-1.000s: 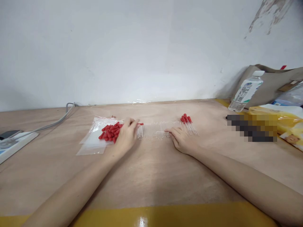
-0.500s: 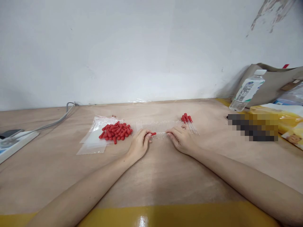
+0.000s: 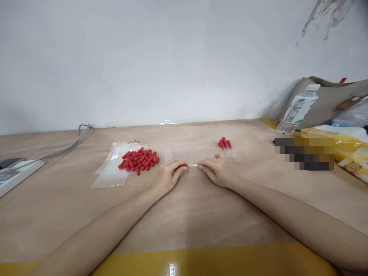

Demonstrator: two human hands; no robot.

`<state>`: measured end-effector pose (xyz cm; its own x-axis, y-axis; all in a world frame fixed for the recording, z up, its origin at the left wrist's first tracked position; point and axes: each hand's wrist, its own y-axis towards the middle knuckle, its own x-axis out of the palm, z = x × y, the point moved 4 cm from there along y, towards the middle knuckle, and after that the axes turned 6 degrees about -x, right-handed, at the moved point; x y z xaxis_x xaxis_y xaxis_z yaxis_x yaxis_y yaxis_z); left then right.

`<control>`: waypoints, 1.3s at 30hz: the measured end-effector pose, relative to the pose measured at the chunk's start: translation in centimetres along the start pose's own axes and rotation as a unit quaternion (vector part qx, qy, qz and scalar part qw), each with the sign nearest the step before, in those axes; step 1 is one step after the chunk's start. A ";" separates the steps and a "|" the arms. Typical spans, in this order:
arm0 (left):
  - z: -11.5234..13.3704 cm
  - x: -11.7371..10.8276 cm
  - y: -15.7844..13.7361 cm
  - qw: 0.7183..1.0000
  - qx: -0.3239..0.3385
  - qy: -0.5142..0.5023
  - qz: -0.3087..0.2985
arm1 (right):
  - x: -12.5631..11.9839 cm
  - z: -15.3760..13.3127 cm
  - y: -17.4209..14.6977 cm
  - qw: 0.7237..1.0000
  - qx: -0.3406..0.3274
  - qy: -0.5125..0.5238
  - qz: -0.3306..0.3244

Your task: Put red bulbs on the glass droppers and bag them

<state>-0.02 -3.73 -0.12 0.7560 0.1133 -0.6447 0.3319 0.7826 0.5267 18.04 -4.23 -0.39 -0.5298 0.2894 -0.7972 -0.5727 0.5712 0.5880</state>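
- White slab (image 3: 25,171) at the far left of my view, cut off by the edge; I cannot tell what it is. A dark object (image 3: 10,163) lies by it, and a grey cable (image 3: 66,148) runs from there back to the wall (image 3: 172,61).
- Next I see a clear plastic bag (image 3: 109,170) lying flat on the tabletop (image 3: 184,218), with a heap of red rubber bulbs (image 3: 138,159) spread partly over it and partly past its right side.
- To the right of the heap I have the left hand (image 3: 169,176), its thumb and fingers pinched on one red bulb (image 3: 184,165), whose end shows beyond the fingertips.
- From that bulb a clear tube (image 3: 193,165) reaches across to the other hand, lying nearly level; I cannot tell how far its end sits inside the bulb.
- Behind both hands I can make out a row of clear tubes (image 3: 192,153), laid side by side.
- I have the right hand (image 3: 218,172) gripping the tube's other end between thumb and fingers.
- Just behind that hand lie a few tubes with red bulbs on (image 3: 225,143), bulb ends pointing away from me.
- Farther right I see a dark, pixelated object (image 3: 301,154), a tilted plastic bottle (image 3: 296,109) in front of a grey bag (image 3: 324,105), and a yellow package (image 3: 352,147).
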 end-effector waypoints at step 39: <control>0.5 -0.2 -0.1 0.999 0.014 -0.027 -0.042 | -0.6 -0.6 0.8 0.995 -0.028 -0.008 -0.091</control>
<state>0.06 -4.18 0.25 0.7541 0.0148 -0.6566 0.4104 0.7699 0.4887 17.53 -4.41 0.61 -0.4056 0.1973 -0.8925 -0.6916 0.5722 0.4408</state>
